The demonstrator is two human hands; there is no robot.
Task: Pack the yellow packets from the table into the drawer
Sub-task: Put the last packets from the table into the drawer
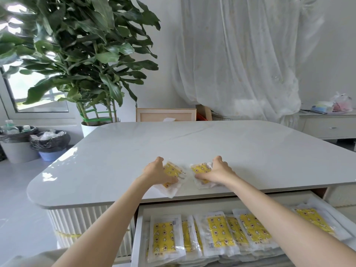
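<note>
While both hands worked near the near edge of the white marble-look table [192, 143], the left hand [156, 173] gripped one yellow-printed clear plastic packet [173, 170], thumb far, fingers near. The right hand [218, 171] gripped a second such packet [200, 167] likewise. Long axes ran roughly near-to-far. Just below and nearer, the open white drawer [138, 228] held a row of overlapping yellow packets [163, 236], about equally close to either hand.

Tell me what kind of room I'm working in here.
Most likely a living room in a home: a large potted plant by the window, sheer white curtains, and a low white table with a pull-out drawer.
</note>
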